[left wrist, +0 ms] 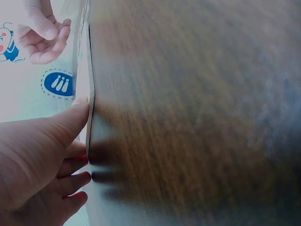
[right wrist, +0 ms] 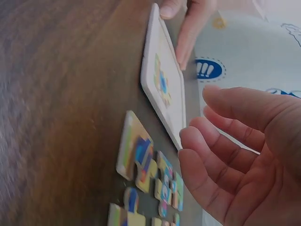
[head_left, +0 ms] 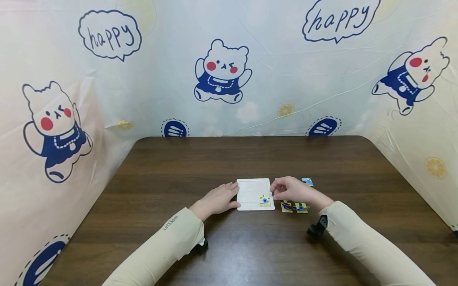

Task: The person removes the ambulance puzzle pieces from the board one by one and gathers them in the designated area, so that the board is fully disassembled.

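Note:
A white puzzle board [head_left: 248, 194] with a raised rim lies on the table, and one yellow and blue puzzle piece [head_left: 264, 200] sits in its near right corner. My left hand [head_left: 217, 199] touches the board's left edge with its thumb and fingertips, the fingers mostly straight. Over the board's right edge hovers my right hand [head_left: 295, 188], its fingers loosely bent and nothing visible between them. Loose puzzle pieces lie below and around it: one with a dark blue figure [head_left: 286, 206], a yellow one [head_left: 301, 207] and a light blue one [head_left: 307, 181]. My right hand hides others in the head view.
The brown wooden table [head_left: 236, 250] extends around the board. A printed cloth [head_left: 264, 79] with cartoon bears stands behind it and along both sides. In the right wrist view, several loose pieces [right wrist: 136, 150] lie in rows beside the board.

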### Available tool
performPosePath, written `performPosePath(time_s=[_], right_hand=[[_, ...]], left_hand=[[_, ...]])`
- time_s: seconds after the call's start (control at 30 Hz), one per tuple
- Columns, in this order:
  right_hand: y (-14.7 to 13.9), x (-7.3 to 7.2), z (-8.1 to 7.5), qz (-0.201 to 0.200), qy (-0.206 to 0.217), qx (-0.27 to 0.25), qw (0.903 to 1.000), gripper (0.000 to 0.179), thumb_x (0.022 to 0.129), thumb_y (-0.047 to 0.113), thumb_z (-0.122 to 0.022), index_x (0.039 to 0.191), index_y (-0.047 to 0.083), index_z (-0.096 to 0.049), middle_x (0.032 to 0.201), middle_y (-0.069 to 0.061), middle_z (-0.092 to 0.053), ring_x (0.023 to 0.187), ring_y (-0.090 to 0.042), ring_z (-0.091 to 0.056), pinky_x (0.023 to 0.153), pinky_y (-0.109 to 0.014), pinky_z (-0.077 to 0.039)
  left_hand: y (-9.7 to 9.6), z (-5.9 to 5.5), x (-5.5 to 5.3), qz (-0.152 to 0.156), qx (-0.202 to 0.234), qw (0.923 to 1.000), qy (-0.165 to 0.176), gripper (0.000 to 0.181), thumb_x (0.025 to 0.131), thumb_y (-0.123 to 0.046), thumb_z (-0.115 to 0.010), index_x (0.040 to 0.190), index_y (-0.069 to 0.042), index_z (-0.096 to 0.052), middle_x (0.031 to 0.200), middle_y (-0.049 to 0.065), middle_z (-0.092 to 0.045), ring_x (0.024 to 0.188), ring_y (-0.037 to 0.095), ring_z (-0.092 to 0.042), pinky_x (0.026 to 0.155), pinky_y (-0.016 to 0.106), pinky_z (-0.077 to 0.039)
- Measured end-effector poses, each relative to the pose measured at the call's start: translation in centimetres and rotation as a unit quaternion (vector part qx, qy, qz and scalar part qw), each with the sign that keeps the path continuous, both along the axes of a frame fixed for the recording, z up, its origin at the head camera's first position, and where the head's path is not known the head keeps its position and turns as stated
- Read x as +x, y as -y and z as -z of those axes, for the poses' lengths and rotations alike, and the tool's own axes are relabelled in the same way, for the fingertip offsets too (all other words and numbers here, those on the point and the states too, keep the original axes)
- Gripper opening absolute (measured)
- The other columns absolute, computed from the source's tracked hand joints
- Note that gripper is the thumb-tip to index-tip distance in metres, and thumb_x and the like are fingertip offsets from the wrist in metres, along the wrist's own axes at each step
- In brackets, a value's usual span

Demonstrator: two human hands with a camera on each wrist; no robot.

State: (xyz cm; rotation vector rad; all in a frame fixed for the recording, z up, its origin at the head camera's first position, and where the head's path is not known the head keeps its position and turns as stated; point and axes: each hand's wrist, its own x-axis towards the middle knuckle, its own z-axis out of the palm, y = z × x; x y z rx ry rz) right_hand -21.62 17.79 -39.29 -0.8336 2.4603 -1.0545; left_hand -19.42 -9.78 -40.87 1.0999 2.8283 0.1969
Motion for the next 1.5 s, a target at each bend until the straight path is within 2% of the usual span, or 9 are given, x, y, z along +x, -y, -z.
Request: performPosePath(time_s=[0.2,0.5,0.93,1.27,1.5], right_hand=[[0.8,0.2,0.5,-0.021,-0.007,-0.001,0.9998,0.013,0.082,0.002,-0.066,0.094,-0.001,-0.062,0.074,0.001,-0.056,0.066,-0.013,-0.052,0.060,-0.027,-0.047],[1.7,0.1,1.1,-0.012,-0.013,0.014,0.9998,0.017,0.080,0.002,-0.069,0.094,0.001,-0.061,0.069,0.002,-0.055,0.061,-0.012,-0.050,0.059,-0.026,-0.045],[2.6,0.4,0.9,0.002,-0.008,0.046,0.9989,0.017,0.079,0.002,-0.069,0.093,0.002,-0.060,0.064,0.001,-0.050,0.056,-0.011,-0.044,0.054,-0.025,-0.039],[2.6,0.2,1.2,-0.001,-0.028,0.048,0.9984,0.016,0.078,0.001,-0.069,0.090,0.002,-0.058,0.064,0.002,-0.049,0.056,-0.009,-0.044,0.053,-0.024,-0.038],[2.8,0.3,1.0,0.012,-0.017,0.052,0.9984,0.015,0.078,0.003,-0.070,0.089,0.004,-0.059,0.067,0.000,-0.050,0.059,-0.013,-0.045,0.054,-0.026,-0.040]], left_hand=[[0.0,0.0,0.0,-0.001,-0.001,1.0000,0.000,0.055,0.090,-0.032,-0.060,0.128,0.005,-0.047,0.135,0.022,-0.042,0.125,0.035,-0.038,0.102,0.043,-0.031],[0.0,0.0,0.0,-0.001,0.001,1.0000,-0.001,0.055,0.090,-0.032,-0.059,0.128,0.005,-0.047,0.135,0.022,-0.042,0.125,0.035,-0.038,0.102,0.043,-0.031],[-0.1,-0.1,0.0,-0.006,-0.003,1.0000,0.006,0.056,0.090,-0.033,-0.058,0.129,0.005,-0.046,0.136,0.022,-0.041,0.126,0.035,-0.038,0.103,0.042,-0.030],[-0.1,-0.3,0.0,-0.003,0.000,1.0000,0.007,0.056,0.090,-0.032,-0.059,0.129,0.006,-0.046,0.136,0.023,-0.041,0.125,0.036,-0.038,0.102,0.043,-0.031],[-0.1,-0.1,0.0,-0.004,-0.006,1.0000,0.006,0.056,0.091,-0.032,-0.058,0.129,0.005,-0.046,0.136,0.022,-0.041,0.126,0.035,-0.037,0.103,0.042,-0.030]])
